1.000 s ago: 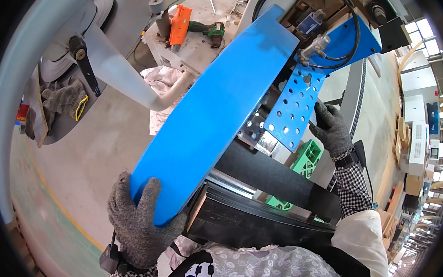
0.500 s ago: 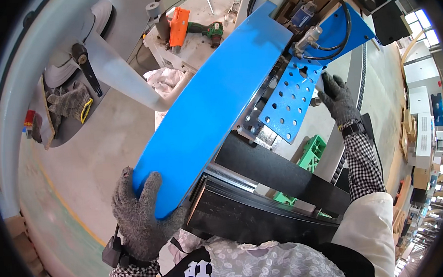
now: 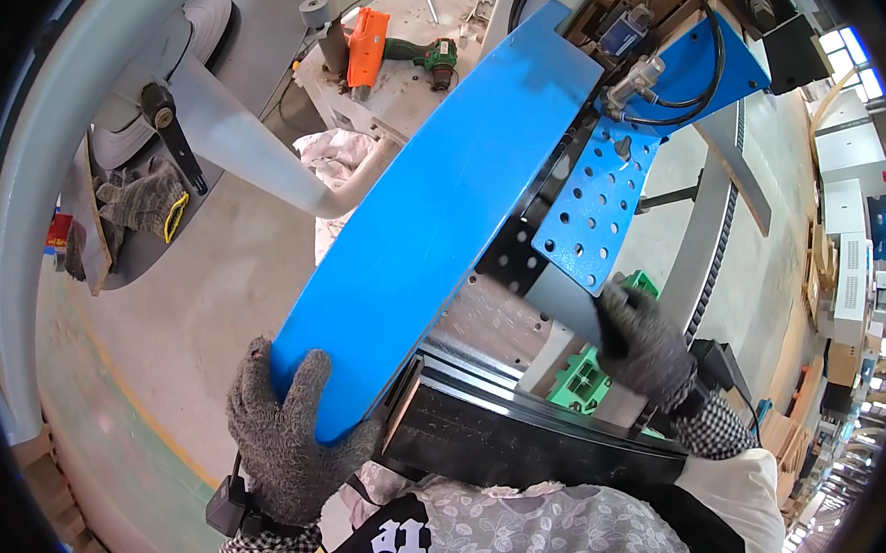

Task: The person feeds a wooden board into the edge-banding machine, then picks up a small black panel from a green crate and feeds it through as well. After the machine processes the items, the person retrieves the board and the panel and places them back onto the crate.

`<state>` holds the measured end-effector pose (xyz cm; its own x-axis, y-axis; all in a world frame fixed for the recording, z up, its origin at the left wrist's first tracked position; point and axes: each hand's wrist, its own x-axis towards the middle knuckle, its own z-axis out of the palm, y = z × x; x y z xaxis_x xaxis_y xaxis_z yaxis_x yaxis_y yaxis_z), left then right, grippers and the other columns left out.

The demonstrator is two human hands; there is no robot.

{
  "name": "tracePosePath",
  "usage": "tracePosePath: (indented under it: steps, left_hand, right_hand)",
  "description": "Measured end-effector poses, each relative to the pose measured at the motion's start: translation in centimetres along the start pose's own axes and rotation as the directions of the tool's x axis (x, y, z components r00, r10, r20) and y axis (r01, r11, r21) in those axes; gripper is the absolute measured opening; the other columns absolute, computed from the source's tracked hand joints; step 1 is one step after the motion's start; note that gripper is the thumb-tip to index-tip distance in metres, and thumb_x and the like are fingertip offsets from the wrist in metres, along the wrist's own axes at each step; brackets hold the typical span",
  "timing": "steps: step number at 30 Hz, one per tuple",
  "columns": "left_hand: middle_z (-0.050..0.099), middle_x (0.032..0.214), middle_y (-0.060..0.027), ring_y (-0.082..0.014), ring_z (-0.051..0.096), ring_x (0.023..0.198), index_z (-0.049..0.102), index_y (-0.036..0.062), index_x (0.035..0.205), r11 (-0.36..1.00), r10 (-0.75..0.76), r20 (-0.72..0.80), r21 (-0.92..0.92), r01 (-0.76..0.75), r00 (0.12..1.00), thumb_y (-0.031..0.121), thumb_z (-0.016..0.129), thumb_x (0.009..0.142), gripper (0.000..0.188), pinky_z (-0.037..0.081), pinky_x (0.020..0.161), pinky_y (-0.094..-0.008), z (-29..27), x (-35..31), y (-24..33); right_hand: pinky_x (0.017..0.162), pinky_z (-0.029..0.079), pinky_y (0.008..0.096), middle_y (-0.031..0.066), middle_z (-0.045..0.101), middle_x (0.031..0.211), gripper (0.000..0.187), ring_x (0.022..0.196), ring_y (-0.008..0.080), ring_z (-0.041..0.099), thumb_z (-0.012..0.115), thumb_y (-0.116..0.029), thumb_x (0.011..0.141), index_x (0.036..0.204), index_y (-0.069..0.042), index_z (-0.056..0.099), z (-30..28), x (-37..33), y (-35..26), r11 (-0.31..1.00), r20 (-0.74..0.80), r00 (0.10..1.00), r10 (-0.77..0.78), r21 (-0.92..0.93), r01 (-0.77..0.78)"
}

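A long bright-blue panel point(image 3: 429, 207) runs diagonally from the upper middle to the lower left. My left hand point(image 3: 289, 435), in a grey knit glove, is wrapped about its rounded near end, with fingers along the left side and top. To the right, my gloved right hand point(image 3: 647, 351) is at the lower corner of a perforated blue plate point(image 3: 590, 204). Its fingers are curled and smeared by motion; whether they grip anything is unclear. A shiny metal surface point(image 3: 491, 324) shows between the panel and a blurred grey piece beside this hand.
A black rail point(image 3: 511, 428) crosses in front of my body. Cylinders and hoses point(image 3: 638, 76) sit at the upper right. A green bracket point(image 3: 579, 382) lies below my right hand. On a side table are a drill point(image 3: 422, 57) and an orange tool point(image 3: 365, 48).
My right hand has come down and nearer, from the perforated plate's far right side to its lower corner. A broad black bar no longer crosses the middle. My left hand stays at the panel's end.
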<state>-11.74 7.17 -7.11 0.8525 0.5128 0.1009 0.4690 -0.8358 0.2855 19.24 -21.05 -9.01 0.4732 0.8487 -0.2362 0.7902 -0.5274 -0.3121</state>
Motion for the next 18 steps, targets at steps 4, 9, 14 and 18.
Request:
tracePosePath:
  steps: [4,9,14,18]
  left_hand:
    - [0.049,0.138,-0.0391,-0.0566,0.055,0.118,0.054,0.0162,0.140,1.000,-0.012,-0.021,-0.011,0.012,1.000,0.041,0.092,0.069,0.084,0.048,0.091,-0.0667,0.1,-0.1,0.1]
    - [0.048,0.140,-0.0387,-0.0566,0.054,0.121,0.055,0.0150,0.139,1.000,-0.013,0.008,-0.010,0.013,1.000,0.042,0.091,0.070,0.082,0.047,0.093,-0.0673,0.4,0.0,0.3]
    - [0.047,0.141,-0.0394,-0.0567,0.052,0.125,0.055,0.0156,0.142,0.998,-0.044,0.018,0.038,0.043,0.999,0.042,0.091,0.070,0.084,0.044,0.098,-0.0674,0.0,-0.4,0.4]
    - [0.046,0.142,-0.0396,-0.0570,0.052,0.125,0.056,0.0164,0.143,0.999,-0.036,0.017,0.015,0.036,0.999,0.041,0.091,0.070,0.084,0.044,0.098,-0.0680,0.4,-0.2,0.5]
  right_hand:
    - [0.092,0.059,0.0496,0.0283,0.060,0.129,0.085,0.109,0.0430,0.066,0.088,-0.022,0.076,0.151,-0.011,0.051,0.1,2.1,3.0,0.995,-0.103,0.993,0.060,-0.070,-0.067]
    - [0.091,0.059,0.0472,0.0276,0.064,0.127,0.080,0.105,0.0384,0.069,0.088,-0.023,0.077,0.149,-0.011,0.055,0.7,3.8,4.4,0.978,-0.148,0.967,0.206,-0.007,-0.210]
    - [0.095,0.059,0.0449,0.0251,0.062,0.131,0.082,0.111,0.0368,0.068,0.088,-0.025,0.080,0.154,-0.019,0.052,0.7,6.2,9.5,0.988,-0.235,0.960,0.154,0.036,-0.150]
    - [0.097,0.059,0.0417,0.0235,0.061,0.134,0.082,0.113,0.0331,0.068,0.088,-0.024,0.082,0.155,-0.021,0.051,0.1,7.0,11.6,0.971,-0.214,0.950,0.229,0.114,-0.209]
